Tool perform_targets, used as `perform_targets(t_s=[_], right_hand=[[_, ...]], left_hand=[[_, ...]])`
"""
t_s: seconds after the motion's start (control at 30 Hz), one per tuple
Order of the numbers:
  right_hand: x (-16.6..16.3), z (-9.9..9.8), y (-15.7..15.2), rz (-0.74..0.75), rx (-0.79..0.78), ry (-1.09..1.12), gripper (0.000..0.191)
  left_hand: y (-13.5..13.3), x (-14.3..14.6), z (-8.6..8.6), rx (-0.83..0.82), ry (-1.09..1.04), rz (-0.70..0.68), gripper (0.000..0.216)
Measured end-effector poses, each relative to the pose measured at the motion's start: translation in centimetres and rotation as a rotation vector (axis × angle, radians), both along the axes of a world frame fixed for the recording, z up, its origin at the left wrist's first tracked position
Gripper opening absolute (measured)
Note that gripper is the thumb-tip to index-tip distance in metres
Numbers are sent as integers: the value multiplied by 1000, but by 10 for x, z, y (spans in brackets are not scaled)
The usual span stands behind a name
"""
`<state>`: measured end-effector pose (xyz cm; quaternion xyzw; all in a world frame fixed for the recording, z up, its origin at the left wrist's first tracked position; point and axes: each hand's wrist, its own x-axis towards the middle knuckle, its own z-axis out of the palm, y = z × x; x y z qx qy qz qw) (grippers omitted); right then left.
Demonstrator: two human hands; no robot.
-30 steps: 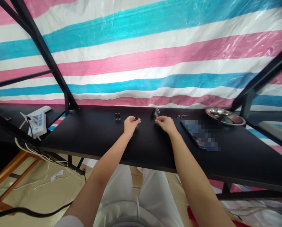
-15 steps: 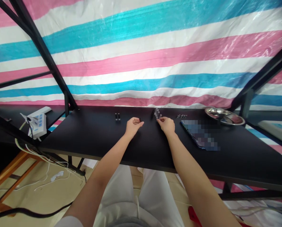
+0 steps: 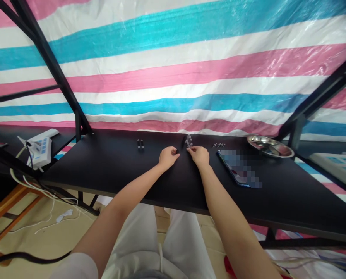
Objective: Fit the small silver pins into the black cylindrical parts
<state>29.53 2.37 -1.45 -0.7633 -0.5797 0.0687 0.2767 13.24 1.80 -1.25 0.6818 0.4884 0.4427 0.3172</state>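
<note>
My left hand [image 3: 168, 157] is closed in a pinch on a small black piece [image 3: 177, 151], just above the black table. My right hand [image 3: 200, 156] has its thumb and fingertips pressed together beside a cluster of small clear pieces [image 3: 189, 140]. Whatever those right fingertips hold is too small to make out. Dark small parts [image 3: 184, 140] stand against the left side of the cluster. Farther left, two short black tubes with pale ends [image 3: 140, 143] lie side by side. To the right of my right hand is a short row of small clear pieces [image 3: 219, 145].
A phone with a blurred screen [image 3: 233, 170] lies on the black table [image 3: 103, 166] right of my arm. Behind it sits a shiny metal dish [image 3: 270, 146]. A white power strip [image 3: 42, 149] with cables is at the left, and black metal frame bars [image 3: 61, 83] rise at both sides.
My left hand has come a little closer to my right hand, with the black piece still pinched. My right hand stays at the clear pieces. The view has shifted slightly.
</note>
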Motion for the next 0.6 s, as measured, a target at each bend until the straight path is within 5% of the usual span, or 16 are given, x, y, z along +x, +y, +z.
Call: perform_targets(t_s=[0.23,0.6], right_hand=[[3,-4,0,26,59,-39,28],[2,3,3,17,-25,-116,32]], left_hand=[[27,32,5,-61,63,121,11],[42,40,5,-46,132,160,11]])
